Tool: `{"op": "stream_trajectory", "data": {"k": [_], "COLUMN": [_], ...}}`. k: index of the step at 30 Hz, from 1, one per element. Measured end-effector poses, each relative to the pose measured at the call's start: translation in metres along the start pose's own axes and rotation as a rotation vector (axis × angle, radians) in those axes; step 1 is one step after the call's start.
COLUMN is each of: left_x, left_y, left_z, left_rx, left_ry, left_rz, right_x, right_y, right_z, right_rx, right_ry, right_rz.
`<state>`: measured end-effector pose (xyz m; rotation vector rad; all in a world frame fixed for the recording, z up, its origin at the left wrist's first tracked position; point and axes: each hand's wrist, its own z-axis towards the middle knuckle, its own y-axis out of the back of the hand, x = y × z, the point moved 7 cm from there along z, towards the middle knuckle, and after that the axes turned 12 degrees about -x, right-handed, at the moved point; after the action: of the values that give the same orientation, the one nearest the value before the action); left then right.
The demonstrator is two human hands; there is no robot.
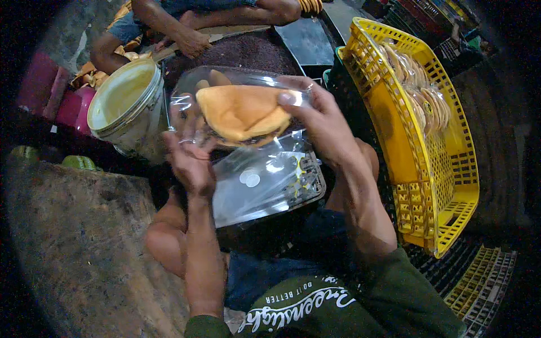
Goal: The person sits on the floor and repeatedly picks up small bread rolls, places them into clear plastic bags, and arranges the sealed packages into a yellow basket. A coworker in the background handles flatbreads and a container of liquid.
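Observation:
A folded, golden flat bread (242,110) is held up in front of me inside or against a clear plastic bag (183,104). Dark filling shows along its lower edge. My right hand (324,121) pinches the bread's right end, thumb on top. On the other side, my left hand (191,163) grips the bag, its fingers partly visible through the plastic. Whether the bread is fully inside is unclear because of glare. Beneath both hands, more clear plastic bags (242,197) lie on a metal tray (315,186) across my lap, with a white round spot on them.
At right, a yellow crate (403,194) holds several packed flat breads (431,110). A stained white bucket (127,107) stands at left. Beyond, another person's hand (193,44) is over a tray of dark crumbly filling (242,53). A wooden board (84,236) lies left.

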<state>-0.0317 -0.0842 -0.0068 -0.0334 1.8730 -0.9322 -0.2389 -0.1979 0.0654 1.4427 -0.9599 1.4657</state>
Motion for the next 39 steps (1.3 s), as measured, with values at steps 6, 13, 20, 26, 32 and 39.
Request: {"op": "stream_trajectory", "data": {"k": [6, 13, 20, 26, 32, 39], "left_x": [0.026, 0.041, 0.041, 0.104, 0.133, 0.100], "left_y": [0.017, 0.027, -0.027, -0.034, -0.028, -0.032], "left_z": [-0.007, 0.009, -0.024, -0.042, -0.086, -0.074], "left_rx": [-0.071, 0.107, 0.423, 0.625, 0.707, 0.520], "left_ry": [0.036, 0.196, 0.304, -0.467, -0.004, -0.185], "left_rz": [0.279, 0.157, 0.492, 1.429, 1.175, 0.946], "right_x": [0.039, 0.070, 0.113, 0.112, -0.029, -0.058], "right_y": [-0.021, -0.077, 0.071, 0.141, 0.137, 0.119], "right_z": [-0.053, -0.079, -0.065, -0.139, -0.237, -0.235], "right_rx": [-0.095, -0.250, -0.368, -0.207, -0.347, -0.357], "right_ry": [0.491, 0.962, 0.318, 0.136, 0.561, 0.624], "right_rz": [-0.102, -0.759, -0.984, -1.390, -1.053, -0.762]}}
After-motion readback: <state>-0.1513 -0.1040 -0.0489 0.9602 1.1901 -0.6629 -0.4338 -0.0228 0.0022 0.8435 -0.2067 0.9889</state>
